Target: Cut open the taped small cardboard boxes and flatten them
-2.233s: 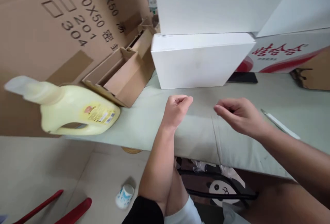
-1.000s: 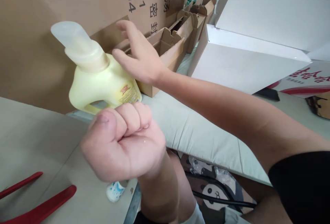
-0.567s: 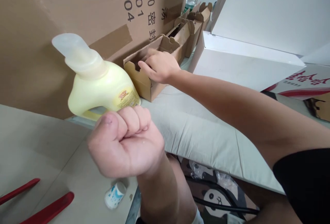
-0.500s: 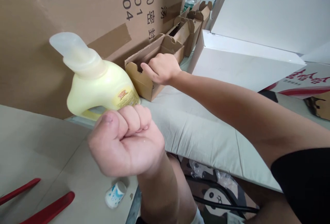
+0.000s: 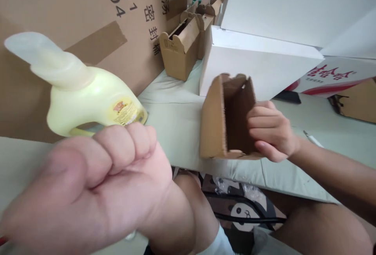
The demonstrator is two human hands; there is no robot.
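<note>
Box of brown corrugated cardboard (image 5: pixel 232 118), narrow and open-mouthed, was taken as clock centre: tilted over the pale green cloth (image 5: pixel 176 110), mouth toward the wearer, base contact not determinable. Bare right hand (image 5: pixel 272 131) at 3 o'clock was clamped on its right wall; bare left hand (image 5: pixel 102 176) at 8 was balled in a fist, nothing visible inside. Judged risks: the one-sided hold could let the box twist or its thin wall buckle; with the cloth's edge close at 6, a slip could drop it off; a careless swing of the fist could topple the pale yellow plastic jug (image 5: pixel 88 100) at 9; a push toward 1 could knock the flat white cardboard carton (image 5: pixel 252 67).
</note>
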